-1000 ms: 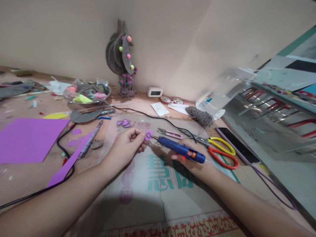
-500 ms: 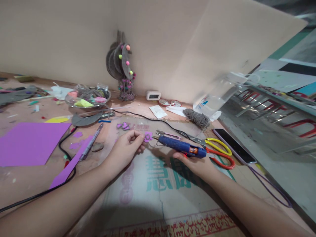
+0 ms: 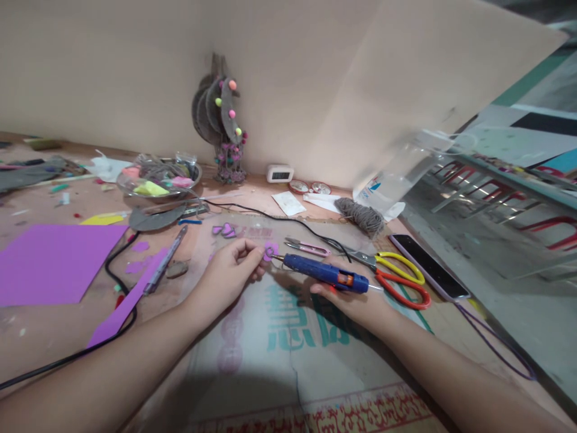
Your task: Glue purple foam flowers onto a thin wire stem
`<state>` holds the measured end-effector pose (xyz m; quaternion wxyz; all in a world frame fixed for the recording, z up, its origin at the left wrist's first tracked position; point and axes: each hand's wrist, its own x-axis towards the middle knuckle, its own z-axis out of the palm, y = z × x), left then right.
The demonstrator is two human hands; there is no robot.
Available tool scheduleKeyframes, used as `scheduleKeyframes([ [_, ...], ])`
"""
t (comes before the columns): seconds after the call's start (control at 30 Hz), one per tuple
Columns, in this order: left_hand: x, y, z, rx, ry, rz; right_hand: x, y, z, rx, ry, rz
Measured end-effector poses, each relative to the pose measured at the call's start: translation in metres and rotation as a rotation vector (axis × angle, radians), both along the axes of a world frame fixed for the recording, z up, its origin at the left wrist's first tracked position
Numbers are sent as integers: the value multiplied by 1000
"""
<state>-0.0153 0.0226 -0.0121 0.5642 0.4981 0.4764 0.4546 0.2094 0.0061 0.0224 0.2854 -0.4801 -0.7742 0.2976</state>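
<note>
Between the thumb and fingers of my left hand [image 3: 238, 261] is a small purple foam piece [image 3: 271, 248] with a dark ring-shaped outline on it. My right hand [image 3: 349, 297] is wrapped round a blue hot glue gun [image 3: 327, 272], whose metal nozzle points left and meets the lower right of the foam piece, at or very near its surface. A clear glue stick end shows at the gun's back. Just beyond the gun lie pink-handled thread snips [image 3: 309, 246]. Small purple cut pieces with grey edges [image 3: 224, 230] rest past my left hand.
Scissors with yellow and red handles [image 3: 401, 279] and a phone [image 3: 428, 266] lie at the right. Grey yarn [image 3: 359, 216] and a plastic bottle [image 3: 401, 168] stand behind. Purple foam sheet [image 3: 54, 261], a pen [image 3: 167, 260] and a bowl of scraps [image 3: 157, 189] are left; a black cord [image 3: 270, 215] crosses behind.
The glue gun has moved slightly left and down, its nozzle now over the foam piece's edge. The thread snips show more fully behind it. My left hand stays in place.
</note>
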Motion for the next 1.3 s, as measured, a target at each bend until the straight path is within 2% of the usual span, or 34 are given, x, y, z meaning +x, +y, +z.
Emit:
scheduleKeyframes([
  [0.2,-1,2,1,-29,-46,30,8,-5,1,76,93,-74],
  [0.33,0,1,2,-26,-50,16,17,-1,19,163,135,-147],
  [0.47,1,0,1,-30,-39,4,23,22,45,195,159,-173],
  [0.57,2,1,-2,-10,-27,3,27,57,54,195,61,-280],
  [0.67,3,1,-1,-13,-19,5,28,99,46,165,-77,-300],
  [0.77,4,1,2,-27,-19,11,26,135,27,99,-141,-376],
  [0.93,3,1,3,-23,-8,5,27,163,-4,62,-184,-393],
  [1.1,2,2,0,-20,18,10,48,152,-10,128,-195,-448],
  [1.23,2,1,2,-21,10,8,53,108,-1,288,-51,-500],
  [1.3,2,0,3,-19,3,1,40,78,6,228,-15,-410],
])
